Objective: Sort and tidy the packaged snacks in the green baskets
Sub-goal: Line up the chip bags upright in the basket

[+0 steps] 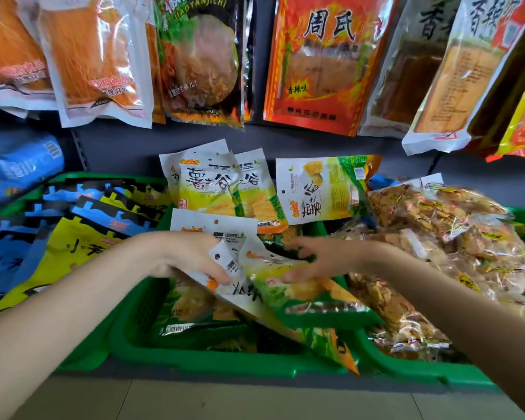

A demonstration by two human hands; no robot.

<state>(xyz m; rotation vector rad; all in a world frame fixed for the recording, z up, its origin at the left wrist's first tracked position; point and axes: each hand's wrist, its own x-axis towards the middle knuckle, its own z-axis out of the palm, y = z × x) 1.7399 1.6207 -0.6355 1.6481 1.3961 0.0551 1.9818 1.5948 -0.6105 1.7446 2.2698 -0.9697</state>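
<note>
Together, left hand [191, 256] and right hand [312, 262] grip white-and-green snack packets [255, 277], fingers curled, above the middle green basket [225, 359].

Snack packs [225, 192] crowding middle basket [212, 359] (brimful)

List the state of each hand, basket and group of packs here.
left hand: grips white-and-green snack packs.
right hand: grips the same bunch.
white-and-green snack packs: held, tilted over middle basket.
middle green basket: partly filled.
blue-and-yellow packs: lying overlapped, left basket.
clear-wrapped snacks: heaped, right basket.
</note>
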